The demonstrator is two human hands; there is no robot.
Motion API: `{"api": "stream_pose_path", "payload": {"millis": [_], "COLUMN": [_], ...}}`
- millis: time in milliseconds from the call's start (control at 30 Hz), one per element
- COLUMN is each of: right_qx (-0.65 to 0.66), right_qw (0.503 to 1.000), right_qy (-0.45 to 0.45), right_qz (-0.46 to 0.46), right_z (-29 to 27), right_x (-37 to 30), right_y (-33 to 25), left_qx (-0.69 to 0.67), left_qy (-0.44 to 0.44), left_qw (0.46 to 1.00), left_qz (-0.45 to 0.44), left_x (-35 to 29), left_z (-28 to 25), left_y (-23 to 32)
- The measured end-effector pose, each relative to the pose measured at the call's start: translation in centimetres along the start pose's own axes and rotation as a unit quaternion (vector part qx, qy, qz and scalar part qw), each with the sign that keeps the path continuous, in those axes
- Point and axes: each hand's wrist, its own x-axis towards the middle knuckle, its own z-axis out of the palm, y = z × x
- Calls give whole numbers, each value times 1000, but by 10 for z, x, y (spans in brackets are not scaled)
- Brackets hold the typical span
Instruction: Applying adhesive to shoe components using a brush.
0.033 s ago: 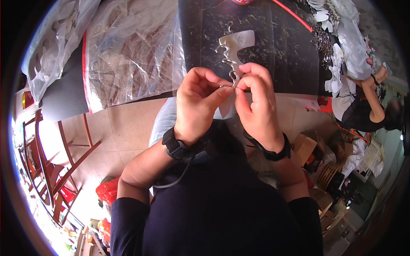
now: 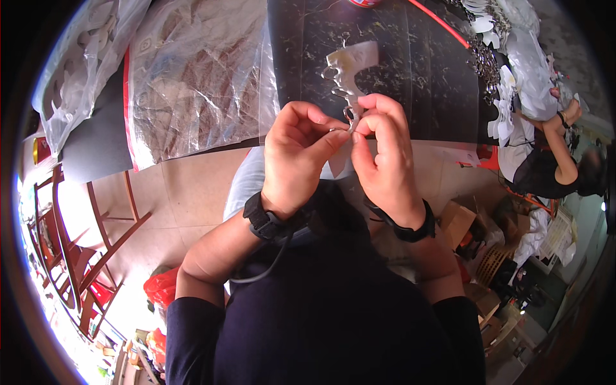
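Note:
Above the table's near edge, a curved white card (image 2: 348, 78) with a notched edge is held up between my hands. Several small metal rings (image 2: 328, 73) hang along its left side. My left hand (image 2: 292, 157) is closed in a pinch on a small metal ring (image 2: 335, 130) at the card's lower end. Thumb and fingers of my right hand (image 2: 390, 154) are pressed together on the card itself, beside that ring. The fingertips nearly meet and hide the exact joint of ring and card.
A large clear plastic bag (image 2: 199, 77) covers the left of the dark table (image 2: 430, 115). Chains and more white cards (image 2: 505, 109) lie at the right end, near another person's arm (image 2: 559, 144). Wooden chairs (image 2: 77, 244) stand at left; a cardboard box (image 2: 457, 224) sits at lower right.
The card's upper end has tilted slightly to the left and away from me. My right hand has shifted very little, and my left hand stays in place.

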Motion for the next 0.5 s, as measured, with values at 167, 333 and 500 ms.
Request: {"api": "stream_pose_path", "payload": {"millis": [167,333,500], "right_qx": [-46,-10,-3], "right_qw": [998,999,1000], "right_qy": [31,22,14], "right_qz": [-40,-29,-19], "right_z": [7,6,4], "right_x": [-2,-3,-2], "right_y": [-4,0,0], "left_qx": [-36,-80,-54], "left_qy": [0,11,11], "left_qw": [999,996,998], "left_qz": [1,-28,-14], "left_x": [1,-1,-2], "left_z": [0,-1,1], "left_y": [-1,-2,0]}}
